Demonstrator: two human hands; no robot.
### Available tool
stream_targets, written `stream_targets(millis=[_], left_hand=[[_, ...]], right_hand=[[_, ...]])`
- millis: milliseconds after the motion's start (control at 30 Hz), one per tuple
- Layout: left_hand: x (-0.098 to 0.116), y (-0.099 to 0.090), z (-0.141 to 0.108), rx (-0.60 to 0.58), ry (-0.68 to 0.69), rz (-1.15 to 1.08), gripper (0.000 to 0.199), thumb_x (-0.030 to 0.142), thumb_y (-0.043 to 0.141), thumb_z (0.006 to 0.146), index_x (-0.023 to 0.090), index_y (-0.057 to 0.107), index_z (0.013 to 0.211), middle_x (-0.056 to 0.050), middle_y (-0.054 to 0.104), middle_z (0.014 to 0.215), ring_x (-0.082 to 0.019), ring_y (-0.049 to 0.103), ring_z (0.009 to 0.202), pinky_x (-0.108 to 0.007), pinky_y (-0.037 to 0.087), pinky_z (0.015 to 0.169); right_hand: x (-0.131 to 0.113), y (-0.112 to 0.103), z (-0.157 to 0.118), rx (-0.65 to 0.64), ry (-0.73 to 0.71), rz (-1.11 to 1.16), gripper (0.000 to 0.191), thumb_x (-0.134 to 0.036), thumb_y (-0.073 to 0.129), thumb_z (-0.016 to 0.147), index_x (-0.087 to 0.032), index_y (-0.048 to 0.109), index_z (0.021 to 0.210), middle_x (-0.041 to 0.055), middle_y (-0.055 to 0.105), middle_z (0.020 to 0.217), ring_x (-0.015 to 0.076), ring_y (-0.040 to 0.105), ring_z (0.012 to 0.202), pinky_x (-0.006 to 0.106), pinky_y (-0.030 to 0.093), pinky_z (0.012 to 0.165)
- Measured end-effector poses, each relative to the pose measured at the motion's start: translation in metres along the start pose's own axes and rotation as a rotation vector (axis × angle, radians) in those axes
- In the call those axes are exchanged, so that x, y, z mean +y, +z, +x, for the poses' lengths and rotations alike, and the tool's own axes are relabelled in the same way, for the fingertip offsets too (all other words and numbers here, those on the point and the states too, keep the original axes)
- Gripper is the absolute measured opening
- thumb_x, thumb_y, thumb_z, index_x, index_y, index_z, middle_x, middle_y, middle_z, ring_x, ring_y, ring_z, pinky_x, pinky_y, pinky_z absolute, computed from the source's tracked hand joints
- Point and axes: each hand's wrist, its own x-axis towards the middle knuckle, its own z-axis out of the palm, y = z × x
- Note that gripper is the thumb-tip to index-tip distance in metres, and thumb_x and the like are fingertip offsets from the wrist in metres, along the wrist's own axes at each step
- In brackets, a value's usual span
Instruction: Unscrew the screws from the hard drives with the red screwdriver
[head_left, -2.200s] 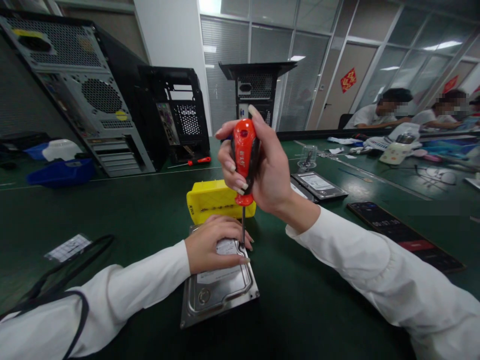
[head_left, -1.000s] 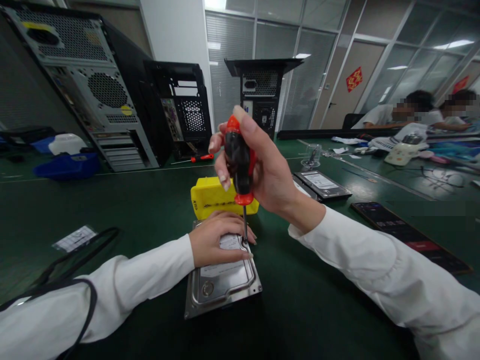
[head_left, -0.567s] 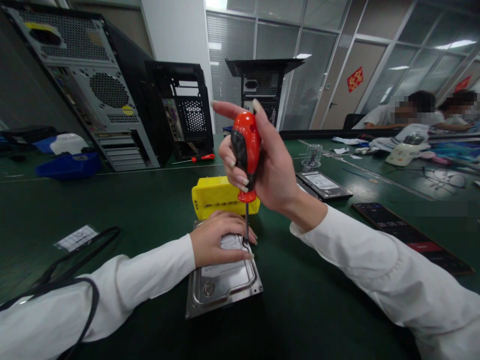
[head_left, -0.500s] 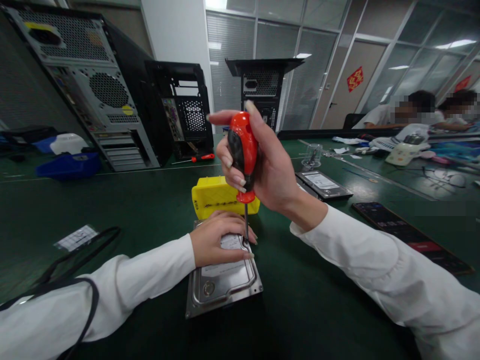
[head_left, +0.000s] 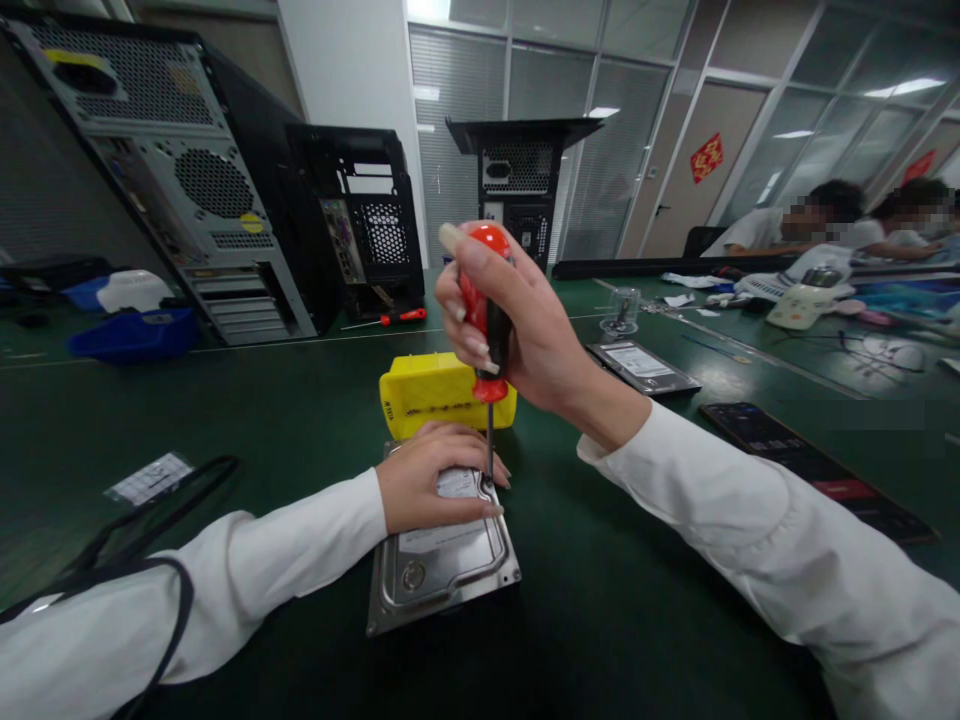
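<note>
Hard drive lies flat on the green bench, just in front of the yellow bin. The left hand presses down on its top with spread fingers. The right hand has its grip closed around the red and black screwdriver. The screwdriver stands upright, with its tip at the drive's right edge. A phone lies off to the right.

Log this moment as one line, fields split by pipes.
left hand: resting on hard drive | right hand: gripping red-and-black screwdriver, shaft down at drive's right edge | yellow bin: just beyond drive
</note>
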Motion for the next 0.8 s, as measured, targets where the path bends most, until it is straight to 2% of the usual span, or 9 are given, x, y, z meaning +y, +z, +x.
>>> stream_targets(millis=[67, 133, 233, 467, 600, 733, 800], left_hand=[[0.001, 0.000, 0.000, -0.004, -0.010, 0.004, 0.023, 0.034, 0.069, 0.076, 0.025, 0.066, 0.097, 0.001, 0.067, 0.105, -0.022, 0.055, 0.105, -0.036, 0.033, 0.094], [0.001, 0.000, -0.001, -0.006, -0.010, 0.005, 0.023, 0.035, 0.068, 0.076, 0.026, 0.066, 0.097, 0.001, 0.067, 0.106, -0.023, 0.054, 0.106, -0.036, 0.032, 0.094], [0.000, 0.000, -0.001, -0.002, -0.001, 0.013, 0.023, 0.035, 0.068, 0.077, 0.026, 0.066, 0.097, 0.001, 0.068, 0.105, -0.022, 0.055, 0.105, -0.035, 0.032, 0.094], [0.000, 0.001, -0.001, 0.001, 0.007, 0.010, 0.022, 0.037, 0.068, 0.077, 0.025, 0.067, 0.095, 0.001, 0.068, 0.105, -0.022, 0.055, 0.105, -0.034, 0.032, 0.093], [0.000, 0.000, -0.001, 0.000, 0.012, 0.019, 0.022, 0.037, 0.068, 0.077, 0.025, 0.067, 0.095, 0.001, 0.067, 0.105, -0.022, 0.055, 0.104, -0.034, 0.033, 0.093], [-0.001, 0.001, -0.001, 0.003, 0.013, 0.016, 0.022, 0.037, 0.068, 0.077, 0.025, 0.067, 0.095, 0.001, 0.067, 0.105, -0.022, 0.055, 0.104, -0.034, 0.033, 0.093], [-0.001, 0.001, -0.001, 0.000, 0.013, 0.021, 0.022, 0.037, 0.067, 0.077, 0.025, 0.067, 0.095, 0.000, 0.068, 0.105, -0.022, 0.055, 0.104, -0.034, 0.034, 0.092]], right_hand=[[0.001, -0.005, 0.002, 0.008, 0.011, 0.022, 0.019, -0.038, 0.051, 0.086, -0.021, 0.044, 0.093, -0.0057, 0.042, 0.064, 0.0025, 0.034, 0.042, 0.014, 0.027, 0.037], [0.000, -0.009, 0.003, -0.013, 0.015, 0.049, 0.027, -0.044, 0.039, 0.090, -0.021, 0.046, 0.101, -0.0047, 0.040, 0.064, 0.0037, 0.034, 0.043, 0.015, 0.028, 0.038], [-0.001, -0.012, 0.004, -0.045, 0.035, 0.062, 0.035, -0.044, 0.025, 0.093, -0.019, 0.047, 0.104, -0.0029, 0.041, 0.066, 0.0049, 0.038, 0.046, 0.016, 0.033, 0.041], [-0.002, -0.016, 0.006, -0.037, 0.030, -0.027, 0.025, -0.044, 0.043, 0.087, -0.019, 0.048, 0.089, -0.0007, 0.051, 0.079, 0.0074, 0.053, 0.057, 0.018, 0.045, 0.048], [-0.006, -0.020, 0.007, -0.047, -0.009, -0.029, 0.019, -0.037, 0.050, 0.085, -0.018, 0.044, 0.088, 0.0006, 0.057, 0.091, 0.0098, 0.062, 0.070, 0.021, 0.052, 0.058], [-0.008, -0.019, 0.006, -0.080, 0.000, -0.034, 0.017, -0.034, 0.047, 0.088, -0.018, 0.040, 0.087, 0.0021, 0.059, 0.094, 0.0101, 0.062, 0.073, 0.023, 0.054, 0.062], [-0.008, -0.018, 0.006, -0.094, 0.022, -0.046, 0.017, -0.035, 0.046, 0.088, -0.019, 0.039, 0.088, -0.0003, 0.058, 0.085, 0.0081, 0.058, 0.063, 0.021, 0.052, 0.056]])
